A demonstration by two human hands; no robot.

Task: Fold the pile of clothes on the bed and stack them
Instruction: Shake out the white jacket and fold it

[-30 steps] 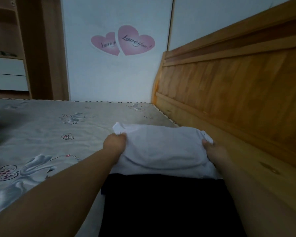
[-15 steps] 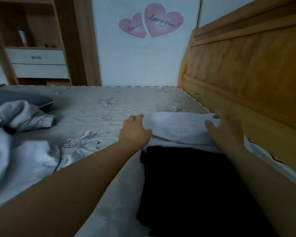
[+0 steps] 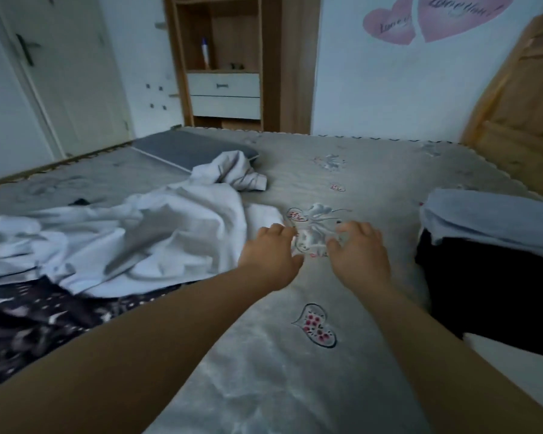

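Note:
A loose pile of white clothes (image 3: 157,233) lies crumpled on the left of the bed, with a dark patterned garment (image 3: 41,311) under its near edge. At the right edge sits the stack: a folded white garment (image 3: 489,217) on top of a folded black one (image 3: 489,289). My left hand (image 3: 270,255) and my right hand (image 3: 359,255) hover side by side over the bare sheet between pile and stack. Both hold nothing, fingers loosely curved. My left hand is just right of the white pile's edge.
The grey bedsheet (image 3: 295,371) with heart prints fills the middle. A grey pillow (image 3: 192,150) lies at the far left of the bed. The wooden headboard (image 3: 521,114) rises at the right. A shelf unit with drawers (image 3: 223,73) and a white door (image 3: 51,76) stand beyond the bed.
Both hands let go of the folded white garment on the stack and swung left over the sheet. My view turned left, bringing the unfolded pile into sight.

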